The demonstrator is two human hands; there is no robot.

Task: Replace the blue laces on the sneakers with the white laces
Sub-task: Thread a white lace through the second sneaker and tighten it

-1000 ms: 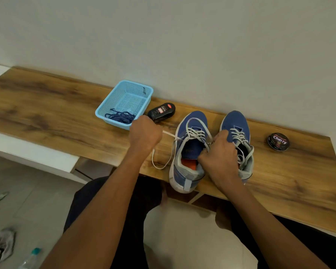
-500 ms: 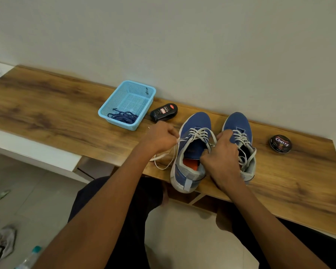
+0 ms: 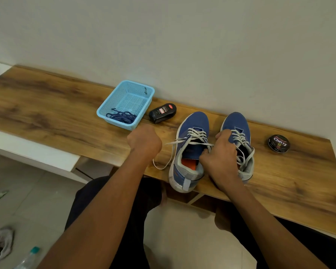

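Far left on the wooden bench [image 3: 47, 113] sits a light blue mesh basket [image 3: 113, 104], and the blue laces [image 3: 121, 117] are bunched up in its near corner. Just right of it lies a black Cherry polish applicator [image 3: 162, 112] on its side. The person's left hand [image 3: 145, 141] is curled into a fist, pulling one end of the white lace [image 3: 175, 141] out sideways from the left sneaker [image 3: 190, 150]; the slack of that lace loops down on the bench below the fist. The left sneaker is blue with a grey heel and is already laced white across the top eyelets. The right hand [image 3: 219, 154] sits between the two shoes, fingers curled on the lace at the left sneaker's collar. The right sneaker [image 3: 239, 140] is just beside it, also laced white. Furthest right, well apart, there's a round Cherry polish tin [image 3: 278, 143].
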